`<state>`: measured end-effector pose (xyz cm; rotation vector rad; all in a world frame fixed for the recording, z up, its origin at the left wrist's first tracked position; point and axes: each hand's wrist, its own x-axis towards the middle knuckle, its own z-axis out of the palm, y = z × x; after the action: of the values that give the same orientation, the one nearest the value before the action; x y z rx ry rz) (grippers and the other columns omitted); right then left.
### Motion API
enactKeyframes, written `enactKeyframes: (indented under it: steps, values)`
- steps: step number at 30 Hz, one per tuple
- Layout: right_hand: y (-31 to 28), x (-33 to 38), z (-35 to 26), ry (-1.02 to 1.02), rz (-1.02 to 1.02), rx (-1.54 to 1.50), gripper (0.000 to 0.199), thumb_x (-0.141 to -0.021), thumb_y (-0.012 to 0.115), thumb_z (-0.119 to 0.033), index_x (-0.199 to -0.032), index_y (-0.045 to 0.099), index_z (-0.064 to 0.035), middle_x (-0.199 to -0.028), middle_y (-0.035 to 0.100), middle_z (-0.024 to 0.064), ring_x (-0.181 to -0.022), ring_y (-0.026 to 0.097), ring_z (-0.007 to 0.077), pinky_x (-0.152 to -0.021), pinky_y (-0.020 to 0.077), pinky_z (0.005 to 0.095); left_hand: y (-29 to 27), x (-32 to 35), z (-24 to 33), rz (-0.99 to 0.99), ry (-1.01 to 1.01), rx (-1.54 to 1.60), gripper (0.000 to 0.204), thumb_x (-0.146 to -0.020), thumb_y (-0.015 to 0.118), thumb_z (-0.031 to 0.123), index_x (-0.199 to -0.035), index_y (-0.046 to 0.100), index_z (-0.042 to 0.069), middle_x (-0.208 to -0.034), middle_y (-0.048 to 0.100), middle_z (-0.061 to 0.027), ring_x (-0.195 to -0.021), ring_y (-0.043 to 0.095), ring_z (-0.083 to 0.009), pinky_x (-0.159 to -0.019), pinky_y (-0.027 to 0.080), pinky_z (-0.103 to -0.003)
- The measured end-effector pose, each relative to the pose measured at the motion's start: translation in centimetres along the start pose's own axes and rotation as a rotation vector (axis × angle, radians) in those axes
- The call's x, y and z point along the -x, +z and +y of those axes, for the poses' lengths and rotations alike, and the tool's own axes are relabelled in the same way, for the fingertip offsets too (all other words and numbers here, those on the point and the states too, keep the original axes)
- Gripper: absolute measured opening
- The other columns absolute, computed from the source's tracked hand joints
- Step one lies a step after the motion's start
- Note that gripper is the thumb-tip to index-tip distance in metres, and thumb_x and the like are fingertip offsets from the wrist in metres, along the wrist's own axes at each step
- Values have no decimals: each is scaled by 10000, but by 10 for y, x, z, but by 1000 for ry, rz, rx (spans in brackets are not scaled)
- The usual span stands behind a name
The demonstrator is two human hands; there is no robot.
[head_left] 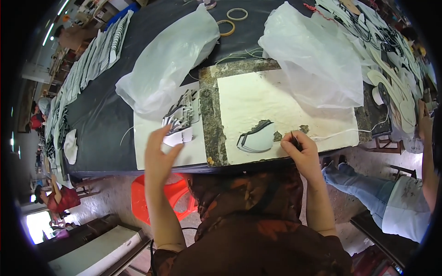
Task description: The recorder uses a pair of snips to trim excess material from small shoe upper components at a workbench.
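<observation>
Your left hand [159, 154] lifts open-fingered beside the stacked cut pieces [182, 117] at centre frame, while your right hand [301, 149] pinches a thin dark tool [294, 139] near the grey shoe piece [257, 138].

Two big translucent plastic bags [170, 55] [317, 55] are dumped on the dark table [106, 110], two tape rings [232, 20] are left further back, and a red stool [177, 195] is tucked underneath.
</observation>
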<state>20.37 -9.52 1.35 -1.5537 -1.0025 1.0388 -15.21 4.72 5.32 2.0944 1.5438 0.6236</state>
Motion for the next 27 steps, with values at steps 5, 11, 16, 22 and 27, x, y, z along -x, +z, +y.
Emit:
enactKeyframes:
  steps: [5, 11, 16, 22, 27]
  values:
    - [-6, -4, -6, 26, 56, 40, 138, -949, 722, -135, -952, 671, -7, -839, 595, -22, -776, 511, 59, -696, 421, 232, -75, -15, -44, -215, -304, 310, 638, -857, 812, 222, -1436, 599, 59, -1347, 656, -98, -1244, 598, -235, -1087, 454, -426]
    - [1, -20, -8, 70, 53, -89, 184, -967, 709, -205, -976, 671, -25, -854, 602, -35, -788, 528, 55, -708, 436, 226, -187, -78, -18, 54, 611, 1181, 545, -883, 771, 434, -1213, 641, 20, -1183, 627, -106, -1082, 581, -255, -992, 468, -419]
    - [2, -16, -7, 64, 116, -85, 134, -987, 700, -182, -991, 663, -54, -822, 578, -63, -724, 472, 31, -617, 358, 200, -137, -105, 106, -429, 631, 313, 348, -899, 747, 265, -1118, 709, -3, -1108, 653, -100, -1025, 586, -227, -901, 467, -352]
    - [11, -8, -9, 317, -14, -446, 302, -1038, 644, -253, -1205, 635, -2, -950, 666, 65, -692, 541, 59, -541, 386, 200, 49, -36, 80, -575, 537, -6, 665, -806, 858, 315, -1352, 614, 26, -1222, 624, -140, -1112, 605, -314, -952, 492, -417]
    - [4, -8, -4, 350, -30, -473, 351, -1049, 625, -265, -1249, 606, 22, -990, 669, 85, -746, 576, 73, -544, 446, 211, 113, -25, 97, -377, 530, -68, 619, -755, 873, 348, -1211, 625, 10, -1152, 597, -171, -1062, 572, -388, -908, 473, -466]
